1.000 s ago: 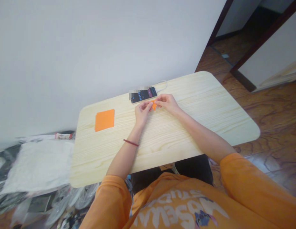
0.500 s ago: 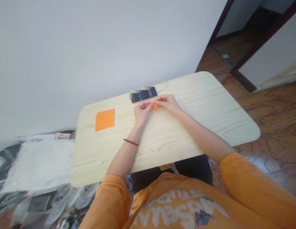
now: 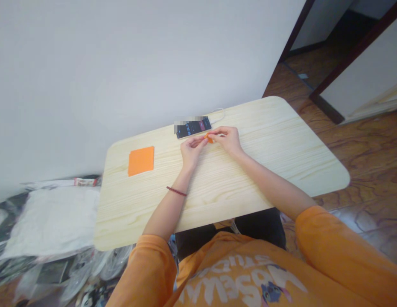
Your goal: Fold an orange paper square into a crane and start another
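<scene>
Between my two hands, over the middle of the table, is a small folded piece of orange paper (image 3: 209,138). My left hand (image 3: 192,148) pinches its left side between thumb and fingertips. On the other side, the fingertips of my right hand (image 3: 227,138) are closed on the same paper. Most of its shape is hidden by my fingers. A stack of square orange paper (image 3: 141,161) lies flat to the left of my hands. Just behind my fingers rests a phone (image 3: 194,128) with a lit dark screen.
The pale wooden table (image 3: 237,187) stands against a white wall (image 3: 137,64). A white cable (image 3: 222,113) runs from the phone's right end. Left of the table, a white cushion-like bundle (image 3: 54,221) lies among plastic bags. A doorway opens at the upper right.
The orange paper has turned between my fingertips, and the point that hung toward me no longer shows. My right fingers have shifted slightly over it. The stack and phone stay put.
</scene>
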The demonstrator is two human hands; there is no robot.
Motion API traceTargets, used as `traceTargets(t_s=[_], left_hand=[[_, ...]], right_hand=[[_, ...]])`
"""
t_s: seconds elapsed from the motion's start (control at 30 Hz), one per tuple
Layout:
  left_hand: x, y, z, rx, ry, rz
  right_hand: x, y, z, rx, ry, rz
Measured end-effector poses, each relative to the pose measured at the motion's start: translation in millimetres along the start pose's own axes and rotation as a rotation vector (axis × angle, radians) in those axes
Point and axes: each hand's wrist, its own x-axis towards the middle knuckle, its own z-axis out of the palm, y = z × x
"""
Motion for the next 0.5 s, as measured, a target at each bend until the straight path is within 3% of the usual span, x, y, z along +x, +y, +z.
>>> traceTargets(t_s=[0.5], left_hand=[[-0.6, 2.7, 1.1, -0.070, -0.036, -0.017]], right_hand=[[-1.8, -5.6, 1.1, 0.055, -0.045, 0.002]])
